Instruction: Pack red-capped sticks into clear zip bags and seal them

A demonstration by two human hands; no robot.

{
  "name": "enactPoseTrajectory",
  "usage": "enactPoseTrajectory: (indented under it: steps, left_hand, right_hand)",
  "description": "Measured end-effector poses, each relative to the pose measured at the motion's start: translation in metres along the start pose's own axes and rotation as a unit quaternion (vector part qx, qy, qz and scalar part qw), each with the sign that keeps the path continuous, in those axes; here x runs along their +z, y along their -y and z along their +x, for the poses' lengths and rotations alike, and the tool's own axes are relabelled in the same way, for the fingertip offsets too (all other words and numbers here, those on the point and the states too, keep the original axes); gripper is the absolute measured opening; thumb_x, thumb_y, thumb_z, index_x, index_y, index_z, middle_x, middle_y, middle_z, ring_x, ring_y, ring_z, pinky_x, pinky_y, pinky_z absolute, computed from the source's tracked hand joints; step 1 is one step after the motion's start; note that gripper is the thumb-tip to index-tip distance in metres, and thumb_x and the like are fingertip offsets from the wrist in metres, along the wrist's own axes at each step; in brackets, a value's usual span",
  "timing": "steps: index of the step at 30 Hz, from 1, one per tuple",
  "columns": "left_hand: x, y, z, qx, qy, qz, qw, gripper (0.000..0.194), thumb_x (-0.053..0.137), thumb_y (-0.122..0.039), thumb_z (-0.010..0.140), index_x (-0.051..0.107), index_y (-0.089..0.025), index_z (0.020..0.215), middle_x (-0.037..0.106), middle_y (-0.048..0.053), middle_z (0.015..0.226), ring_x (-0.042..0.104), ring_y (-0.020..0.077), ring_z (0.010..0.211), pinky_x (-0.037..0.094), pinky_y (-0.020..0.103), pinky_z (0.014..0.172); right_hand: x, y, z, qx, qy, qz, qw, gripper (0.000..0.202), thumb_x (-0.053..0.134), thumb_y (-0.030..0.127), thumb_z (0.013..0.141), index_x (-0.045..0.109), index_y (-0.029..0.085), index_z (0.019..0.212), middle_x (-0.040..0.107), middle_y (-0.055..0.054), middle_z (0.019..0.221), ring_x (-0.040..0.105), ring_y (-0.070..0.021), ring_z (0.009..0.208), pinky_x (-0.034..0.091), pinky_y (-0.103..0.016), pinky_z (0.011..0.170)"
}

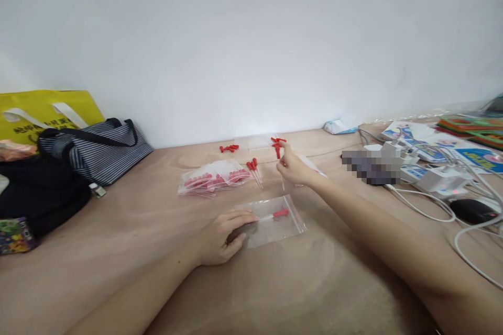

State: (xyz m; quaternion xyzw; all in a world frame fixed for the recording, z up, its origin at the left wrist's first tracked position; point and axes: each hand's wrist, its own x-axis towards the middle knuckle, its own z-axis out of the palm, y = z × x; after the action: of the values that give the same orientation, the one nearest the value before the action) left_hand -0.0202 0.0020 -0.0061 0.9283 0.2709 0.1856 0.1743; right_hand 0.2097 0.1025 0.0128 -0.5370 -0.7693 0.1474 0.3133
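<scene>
My left hand point(222, 235) rests on the wooden table point(157, 251) and pinches the open edge of a small clear plastic bag point(275, 225). One dropper with a red bulb point(280, 214) lies inside that bag. My right hand point(293, 167) is raised farther back and holds a dropper with a red bulb point(278, 151) upright between its fingertips. Two or three loose droppers point(254, 170) lie left of that hand. A filled bag of red-bulbed droppers point(214, 178) lies farther left.
More red bulbs point(229, 148) and clear tubes point(259, 141) lie near the wall. A striped bag point(98, 152), a black bag point(39, 193) and a yellow bag point(43, 110) stand at the left. Power strips, chargers and white cables point(436, 180) crowd the right, with a black mouse point(469, 211) and coloured papers point(471, 154).
</scene>
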Motion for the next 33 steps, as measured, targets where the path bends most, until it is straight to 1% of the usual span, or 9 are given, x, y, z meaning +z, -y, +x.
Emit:
enactPoseTrajectory:
  steps: [3, 6, 9, 12, 16, 19, 25, 28, 33]
  left_hand:
    - [-0.001, 0.0, 0.0, -0.02, 0.011, -0.002, 1.0, 0.042, 0.044, -0.014, 0.075, 0.047, -0.021, 0.117, 0.056, 0.005, 0.115, 0.049, 0.021, 0.11, 0.039, 0.036, 0.094]
    - [-0.001, 0.001, 0.0, -0.033, 0.018, 0.004, 0.999, 0.043, 0.044, -0.015, 0.076, 0.046, -0.022, 0.118, 0.055, 0.004, 0.118, 0.049, 0.0211, 0.11, 0.039, 0.037, 0.095]
    - [0.001, 0.003, -0.001, -0.027, 0.016, 0.012, 0.999, 0.046, 0.044, -0.015, 0.076, 0.043, -0.023, 0.121, 0.052, 0.004, 0.121, 0.047, 0.0211, 0.112, 0.038, 0.037, 0.096]
    - [0.002, 0.004, -0.002, -0.023, 0.011, 0.022, 0.999, 0.048, 0.045, -0.014, 0.076, 0.04, -0.022, 0.123, 0.049, 0.005, 0.124, 0.044, 0.0212, 0.115, 0.037, 0.037, 0.097]
    - [0.003, 0.006, -0.002, -0.03, 0.016, 0.031, 0.999, 0.047, 0.044, -0.016, 0.077, 0.039, -0.023, 0.124, 0.048, 0.005, 0.124, 0.043, 0.0212, 0.116, 0.036, 0.037, 0.098]
    - [0.003, 0.006, -0.002, -0.043, 0.023, 0.035, 0.998, 0.047, 0.044, -0.018, 0.079, 0.037, -0.023, 0.125, 0.047, 0.005, 0.126, 0.042, 0.0223, 0.117, 0.035, 0.039, 0.098]
    - [0.001, 0.003, -0.002, -0.081, 0.026, 0.036, 0.996, 0.049, 0.048, -0.03, 0.082, 0.034, -0.024, 0.128, 0.043, 0.006, 0.13, 0.037, 0.0253, 0.121, 0.033, 0.041, 0.099]
    - [-0.001, 0.002, -0.001, -0.078, 0.024, 0.025, 0.996, 0.049, 0.048, -0.031, 0.082, 0.033, -0.024, 0.128, 0.043, 0.007, 0.13, 0.039, 0.0249, 0.119, 0.034, 0.041, 0.098]
    - [-0.002, 0.002, 0.0, -0.073, 0.029, 0.026, 0.997, 0.05, 0.048, -0.031, 0.082, 0.031, -0.024, 0.129, 0.043, 0.007, 0.13, 0.038, 0.0248, 0.12, 0.034, 0.041, 0.098]
  right_hand:
    - [-0.015, -0.01, -0.042, 0.049, -0.053, 0.179, 0.981, 0.06, 0.042, 0.018, 0.074, 0.017, 0.016, 0.128, 0.049, 0.003, 0.07, 0.05, -0.0103, 0.05, 0.044, -0.025, 0.052]
    - [-0.018, -0.021, -0.081, 0.123, -0.127, 0.328, 0.928, 0.064, 0.048, 0.03, 0.075, 0.012, 0.022, 0.127, 0.044, 0.005, 0.069, 0.049, -0.0091, 0.046, 0.045, -0.024, 0.043]
    - [-0.016, -0.029, -0.102, 0.159, -0.182, 0.379, 0.894, 0.069, 0.058, 0.037, 0.07, 0.017, 0.023, 0.123, 0.047, 0.005, 0.071, 0.053, -0.0104, 0.051, 0.049, -0.026, 0.048]
    - [-0.013, -0.031, -0.104, 0.171, -0.196, 0.395, 0.881, 0.066, 0.062, 0.042, 0.066, 0.021, 0.023, 0.116, 0.048, 0.005, 0.069, 0.055, -0.0111, 0.053, 0.05, -0.027, 0.051]
    - [-0.007, -0.028, -0.1, 0.166, -0.18, 0.415, 0.876, 0.065, 0.062, 0.05, 0.063, 0.024, 0.023, 0.109, 0.05, 0.006, 0.067, 0.055, -0.0108, 0.052, 0.05, -0.027, 0.05]
    - [-0.003, -0.024, -0.102, 0.164, -0.169, 0.451, 0.861, 0.06, 0.059, 0.054, 0.064, 0.026, 0.023, 0.102, 0.053, 0.006, 0.065, 0.056, -0.0107, 0.053, 0.05, -0.028, 0.053]
    - [0.002, -0.013, -0.11, 0.171, -0.094, 0.506, 0.84, 0.048, 0.056, 0.056, 0.067, 0.03, 0.024, 0.09, 0.055, 0.005, 0.067, 0.058, -0.0107, 0.056, 0.051, -0.031, 0.062]
    - [0.002, -0.013, -0.11, 0.177, -0.066, 0.486, 0.853, 0.044, 0.056, 0.056, 0.067, 0.034, 0.023, 0.084, 0.053, 0.005, 0.067, 0.053, -0.0079, 0.05, 0.048, -0.025, 0.052]
    - [0.0, -0.015, -0.11, 0.159, 0.029, 0.414, 0.896, 0.037, 0.064, 0.047, 0.063, 0.046, 0.018, 0.078, 0.047, 0.006, 0.057, 0.037, -0.0024, 0.038, 0.03, -0.016, 0.035]
